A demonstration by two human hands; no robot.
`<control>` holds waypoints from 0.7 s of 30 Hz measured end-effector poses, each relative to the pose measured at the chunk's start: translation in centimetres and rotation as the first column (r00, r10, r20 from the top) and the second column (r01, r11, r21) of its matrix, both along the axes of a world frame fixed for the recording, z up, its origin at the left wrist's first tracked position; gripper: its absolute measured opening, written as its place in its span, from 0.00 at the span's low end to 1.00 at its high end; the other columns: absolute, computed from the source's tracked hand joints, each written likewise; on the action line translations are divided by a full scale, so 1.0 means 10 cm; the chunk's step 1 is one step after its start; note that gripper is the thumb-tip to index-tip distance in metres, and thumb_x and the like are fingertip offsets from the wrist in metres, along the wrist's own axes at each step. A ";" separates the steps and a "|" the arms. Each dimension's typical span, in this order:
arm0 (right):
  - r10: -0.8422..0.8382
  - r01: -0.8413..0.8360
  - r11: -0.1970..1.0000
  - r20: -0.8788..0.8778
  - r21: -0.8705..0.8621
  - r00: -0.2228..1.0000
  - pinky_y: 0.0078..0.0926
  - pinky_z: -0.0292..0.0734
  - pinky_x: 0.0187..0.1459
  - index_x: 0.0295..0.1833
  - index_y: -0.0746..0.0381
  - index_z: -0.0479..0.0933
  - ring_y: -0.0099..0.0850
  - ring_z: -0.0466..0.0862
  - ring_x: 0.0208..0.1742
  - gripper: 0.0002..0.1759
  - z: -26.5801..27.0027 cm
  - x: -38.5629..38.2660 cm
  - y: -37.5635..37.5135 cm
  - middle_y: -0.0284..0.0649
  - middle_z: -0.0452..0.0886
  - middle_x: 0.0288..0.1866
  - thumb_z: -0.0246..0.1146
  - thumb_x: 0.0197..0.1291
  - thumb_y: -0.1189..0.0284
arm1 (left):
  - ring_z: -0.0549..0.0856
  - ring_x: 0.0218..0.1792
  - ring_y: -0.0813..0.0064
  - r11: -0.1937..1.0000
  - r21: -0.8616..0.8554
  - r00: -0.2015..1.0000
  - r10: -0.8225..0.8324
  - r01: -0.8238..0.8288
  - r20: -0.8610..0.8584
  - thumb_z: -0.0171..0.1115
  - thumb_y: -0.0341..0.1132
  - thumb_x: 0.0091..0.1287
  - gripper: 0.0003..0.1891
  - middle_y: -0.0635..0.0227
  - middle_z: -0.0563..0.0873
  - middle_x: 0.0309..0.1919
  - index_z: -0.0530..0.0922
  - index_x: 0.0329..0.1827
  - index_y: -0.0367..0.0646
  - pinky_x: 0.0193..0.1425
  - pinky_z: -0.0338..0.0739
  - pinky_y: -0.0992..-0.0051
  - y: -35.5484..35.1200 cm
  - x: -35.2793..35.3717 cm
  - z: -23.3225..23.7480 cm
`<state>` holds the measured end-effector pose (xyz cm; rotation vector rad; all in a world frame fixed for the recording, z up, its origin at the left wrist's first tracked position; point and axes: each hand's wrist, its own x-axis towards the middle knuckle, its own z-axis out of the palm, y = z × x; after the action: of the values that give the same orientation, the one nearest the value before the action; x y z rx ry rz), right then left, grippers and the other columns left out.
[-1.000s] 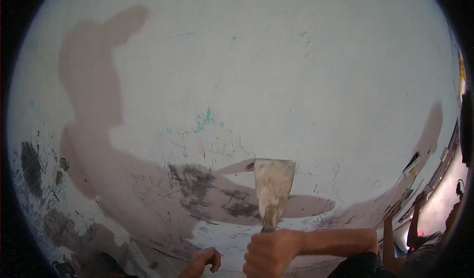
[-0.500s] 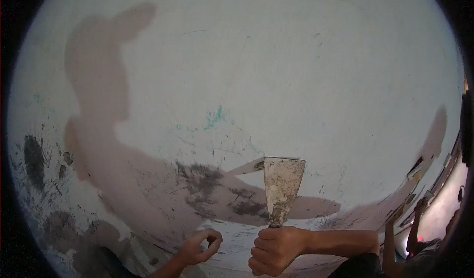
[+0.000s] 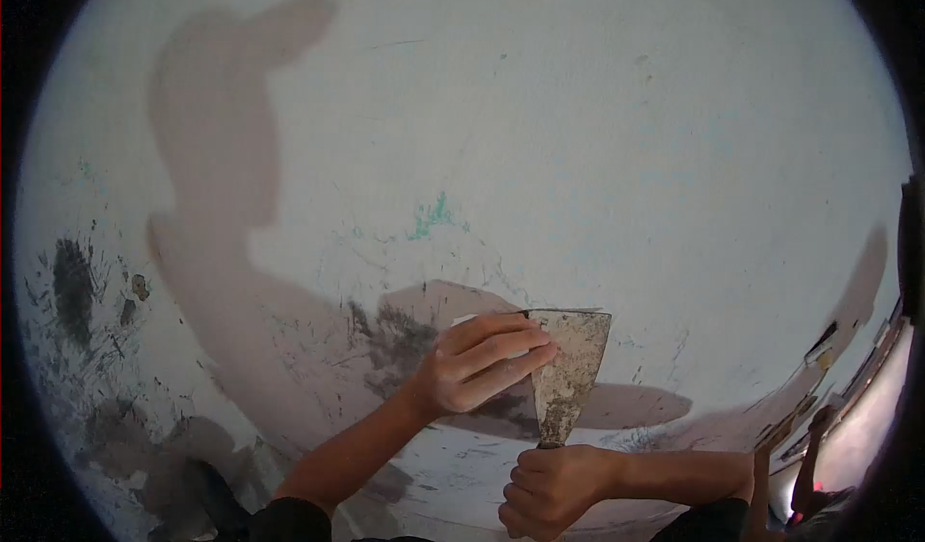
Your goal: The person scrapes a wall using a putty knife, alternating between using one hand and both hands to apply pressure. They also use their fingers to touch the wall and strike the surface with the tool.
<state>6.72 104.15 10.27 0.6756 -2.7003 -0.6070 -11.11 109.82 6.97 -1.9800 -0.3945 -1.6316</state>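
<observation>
A putty knife (image 3: 570, 364) with a wide, stained metal blade stands upright, blade edge up, in front of the wall. My right hand (image 3: 559, 489) is wrapped round its handle at the bottom centre. My left hand (image 3: 487, 361) reaches across from the left, and its fingertips lie on the left side of the blade. A thin, pale flat edge shows behind my left fingers at the blade's top left; what it belongs to is hidden.
A pale wall (image 3: 578, 157) fills most of the view, with dark scuffs (image 3: 72, 291), green marks (image 3: 433, 216) and my shadow. At the lower right, another person's arm (image 3: 809, 460) is raised near the wall.
My left hand has risen from the lower left to the blade, its fingers now extended onto it. My right hand still holds the putty knife; the view has shifted slightly.
</observation>
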 end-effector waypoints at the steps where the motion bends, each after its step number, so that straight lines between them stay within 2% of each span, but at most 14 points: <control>1: -0.001 0.001 1.000 -0.001 0.002 1.000 0.27 0.61 0.21 0.15 0.56 0.65 0.25 0.66 0.16 0.14 0.01 0.00 0.00 0.30 0.62 0.14 0.62 0.35 0.62 | 0.83 0.46 0.72 0.999 0.038 0.999 0.009 -0.010 0.033 0.74 0.27 0.47 0.13 0.71 0.85 0.41 0.87 0.38 0.44 0.49 0.85 0.72 0.03 0.02 -0.01; 2: 0.008 -0.008 1.000 0.014 -0.004 1.000 0.27 0.61 0.21 0.15 0.56 0.66 0.25 0.67 0.16 0.14 0.02 0.00 0.01 0.30 0.62 0.14 0.62 0.34 0.62 | 0.83 0.46 0.72 0.999 0.039 0.999 0.007 -0.008 0.033 0.74 0.27 0.47 0.13 0.71 0.85 0.41 0.87 0.38 0.44 0.49 0.85 0.72 0.05 0.02 0.00; 4: 0.016 -0.015 1.000 0.032 -0.010 0.999 0.27 0.61 0.21 0.15 0.56 0.66 0.25 0.67 0.16 0.13 0.01 0.00 0.03 0.30 0.63 0.14 0.62 0.33 0.61 | 0.84 0.43 0.74 0.989 0.148 0.999 0.020 -0.026 0.046 0.73 0.28 0.50 0.13 0.72 0.85 0.41 0.86 0.40 0.46 0.50 0.86 0.71 0.10 0.03 0.00; 7: 0.045 -0.045 0.999 0.056 -0.001 0.997 0.27 0.61 0.21 0.14 0.57 0.68 0.25 0.67 0.16 0.13 -0.04 0.02 0.11 0.30 0.64 0.13 0.61 0.33 0.61 | 0.85 0.42 0.75 0.983 0.173 0.995 0.047 -0.061 0.084 0.74 0.29 0.49 0.12 0.73 0.86 0.39 0.87 0.38 0.46 0.51 0.86 0.70 0.11 0.05 0.01; 10: 0.014 -0.021 0.995 0.073 0.094 0.997 0.28 0.61 0.21 0.15 0.57 0.69 0.25 0.67 0.15 0.13 -0.23 0.04 0.26 0.29 0.64 0.12 0.60 0.32 0.60 | 0.84 0.42 0.76 0.981 0.173 0.993 0.070 -0.085 0.093 0.74 0.29 0.48 0.12 0.73 0.86 0.39 0.87 0.37 0.46 0.51 0.86 0.70 0.11 0.06 -0.01; 12: 0.077 -0.083 0.986 0.045 0.143 0.996 0.29 0.61 0.21 0.15 0.57 0.70 0.25 0.67 0.14 0.12 -0.25 -0.03 0.28 0.30 0.65 0.12 0.60 0.32 0.60 | 0.84 0.42 0.76 0.979 0.179 0.992 0.079 -0.095 0.096 0.75 0.29 0.48 0.12 0.73 0.86 0.39 0.87 0.37 0.46 0.51 0.86 0.71 0.12 0.07 -0.01; 13: 0.030 -0.040 0.991 0.077 0.129 0.997 0.30 0.62 0.22 0.16 0.57 0.70 0.26 0.68 0.16 0.13 -0.21 0.03 0.21 0.31 0.65 0.13 0.61 0.37 0.60 | 0.84 0.43 0.76 0.977 0.186 0.990 0.088 -0.108 0.114 0.74 0.28 0.47 0.11 0.74 0.85 0.38 0.87 0.35 0.46 0.51 0.85 0.71 0.13 0.08 -0.02; 14: 0.030 -0.039 0.991 0.073 0.131 0.997 0.30 0.62 0.22 0.16 0.57 0.70 0.26 0.68 0.16 0.13 -0.21 0.03 0.22 0.31 0.65 0.13 0.61 0.37 0.60 | 0.83 0.44 0.76 0.974 0.191 0.987 0.097 -0.121 0.130 0.74 0.28 0.46 0.11 0.75 0.85 0.38 0.87 0.34 0.47 0.51 0.85 0.72 0.13 0.08 -0.03; 17: 0.032 -0.038 0.986 0.037 0.163 0.999 0.23 0.60 0.22 0.17 0.55 0.65 0.22 0.67 0.16 0.13 -0.37 0.03 0.38 0.26 0.63 0.15 0.60 0.45 0.65 | 0.83 0.44 0.77 0.953 0.249 0.983 0.150 -0.171 0.103 0.75 0.29 0.47 0.12 0.75 0.85 0.40 0.86 0.35 0.46 0.46 0.84 0.75 0.16 0.07 -0.03; 20: -0.006 -0.006 0.980 0.059 0.200 0.998 0.23 0.61 0.23 0.17 0.55 0.65 0.22 0.67 0.17 0.13 -0.42 0.05 0.44 0.26 0.63 0.15 0.60 0.47 0.66 | 0.82 0.46 0.76 0.944 0.243 0.973 0.202 -0.223 0.111 0.74 0.29 0.49 0.10 0.77 0.85 0.41 0.86 0.35 0.48 0.45 0.79 0.75 0.15 0.09 -0.08; 21: 0.051 -0.045 0.988 -0.037 0.145 0.998 0.23 0.62 0.24 0.17 0.55 0.65 0.23 0.67 0.18 0.14 -0.38 0.03 0.30 0.27 0.63 0.16 0.59 0.50 0.66 | 0.82 0.46 0.76 0.939 0.256 0.972 0.209 -0.231 0.111 0.74 0.29 0.49 0.10 0.77 0.85 0.41 0.86 0.35 0.48 0.45 0.79 0.75 0.09 0.08 -0.10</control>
<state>7.02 107.18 6.52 0.7537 -2.6139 -0.8003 -10.27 110.73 5.92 -1.6123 -0.3885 -1.5378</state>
